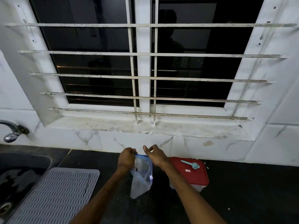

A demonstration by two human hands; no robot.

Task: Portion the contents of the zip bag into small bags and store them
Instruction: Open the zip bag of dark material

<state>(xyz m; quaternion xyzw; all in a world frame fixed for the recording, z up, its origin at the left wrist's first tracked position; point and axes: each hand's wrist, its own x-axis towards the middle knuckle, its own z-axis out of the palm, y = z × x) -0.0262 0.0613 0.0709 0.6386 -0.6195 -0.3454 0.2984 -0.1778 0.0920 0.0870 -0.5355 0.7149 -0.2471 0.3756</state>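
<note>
Red lid (191, 175), label (187, 170) illegible; left hand (126, 157) grips bag (141, 180).

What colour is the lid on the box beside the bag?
Red. The lid shows best in the head view, with a light blue scoop lying on it.

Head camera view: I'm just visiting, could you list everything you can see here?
zip bag: one, clear with blue zip strip, held above the counter
container: one, red lid, on the counter right of the bag
scoop: one, light blue, lying on the container
drying mat: one, grey, on the counter beside the sink
sink: one, black, far left
tap: one, metal, above the sink
counter: one, dark, below the window
window: one, white bars, dark glass
left hand: one, grips the bag's top edge
right hand: one, fingers curled at the bag's top; grip unclear
</note>
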